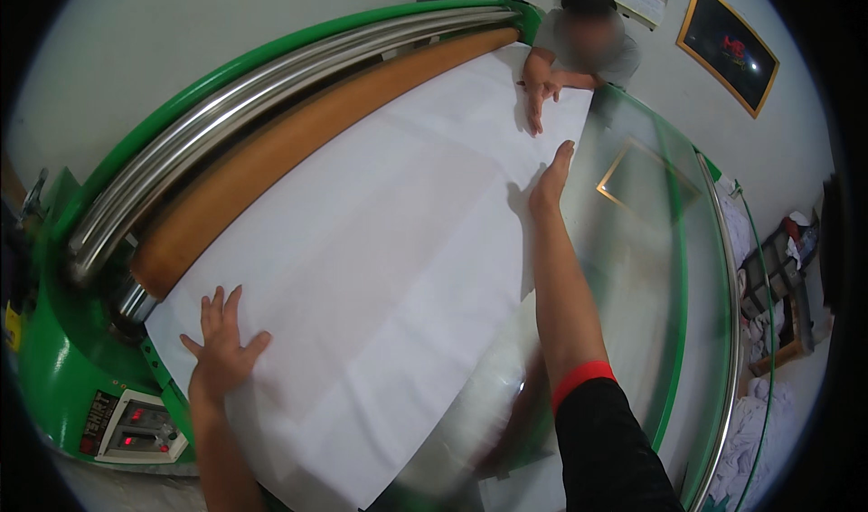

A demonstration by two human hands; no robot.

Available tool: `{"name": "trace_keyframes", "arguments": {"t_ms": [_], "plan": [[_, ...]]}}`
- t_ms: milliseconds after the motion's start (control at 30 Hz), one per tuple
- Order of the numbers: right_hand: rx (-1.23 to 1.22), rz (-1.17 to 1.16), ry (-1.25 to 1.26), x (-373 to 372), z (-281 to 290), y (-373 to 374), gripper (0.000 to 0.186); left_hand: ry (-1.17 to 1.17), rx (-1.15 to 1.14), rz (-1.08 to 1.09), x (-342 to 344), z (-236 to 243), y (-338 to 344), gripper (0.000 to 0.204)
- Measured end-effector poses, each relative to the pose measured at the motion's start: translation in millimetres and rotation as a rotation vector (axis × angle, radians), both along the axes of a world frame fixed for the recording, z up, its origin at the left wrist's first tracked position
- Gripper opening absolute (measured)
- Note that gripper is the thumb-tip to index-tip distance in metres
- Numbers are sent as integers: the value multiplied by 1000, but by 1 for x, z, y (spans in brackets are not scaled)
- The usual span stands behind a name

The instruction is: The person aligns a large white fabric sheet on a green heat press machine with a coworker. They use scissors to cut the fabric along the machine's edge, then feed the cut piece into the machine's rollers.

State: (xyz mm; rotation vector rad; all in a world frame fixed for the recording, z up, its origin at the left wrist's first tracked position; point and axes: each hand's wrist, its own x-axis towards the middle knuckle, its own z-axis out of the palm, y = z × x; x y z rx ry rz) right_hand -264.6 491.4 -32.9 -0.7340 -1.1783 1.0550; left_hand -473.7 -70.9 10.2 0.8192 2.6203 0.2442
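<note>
A wide white sheet (362, 232), cloth or paper, lies over the machine's glass-like table and runs up to a brown roller (316, 141). A faint darker rectangle shows through its middle. My left hand (224, 345) rests on the sheet's near left part with its fingers spread. Farther off, my right hand (550, 182) is stretched out at the sheet's right edge, its fingers extended and seen side-on. Neither hand grips anything. Across the far end, another person's hand (537, 100) reaches over the sheet, close to my right hand.
Steel bars (298, 78) run above the roller inside a green frame (226, 60). A control panel (140, 431) with red displays sits at the lower left. Right of the sheet is the shiny table (624, 268), edged by a metal rail (734, 331). White cloth (750, 431) lies beyond.
</note>
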Motion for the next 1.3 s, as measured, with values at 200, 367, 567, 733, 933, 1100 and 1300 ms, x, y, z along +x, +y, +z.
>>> {"name": "trace_keyframes", "arguments": {"t_ms": [200, 367, 567, 733, 933, 1100, 1300], "plan": [[193, 28, -434, -2, 0, -15, 112, 229, 90, 2, 21, 6, 8, 171], [14, 60, -210, 2, 5, -13, 114, 119, 65, -203, 12, 2, 9, 178], [8, 45, -381, -4, 6, -18, 114, 11, -78, -208, 16, 8, 12, 184], [-48, 55, -175, 1, 3, -5, 116, -16, -98, -204, 17, 10, 16, 188], [-73, 70, -48, 0, 4, -6, 117, -26, -90, -203, 19, 9, 13, 190], [-88, 71, 27, -7, 3, -4, 115, -36, -49, -205, 18, 9, 6, 189], [-152, 35, -1, -6, -6, 13, 109, -11, -77, -252, 22, 7, 7, 188]]}}
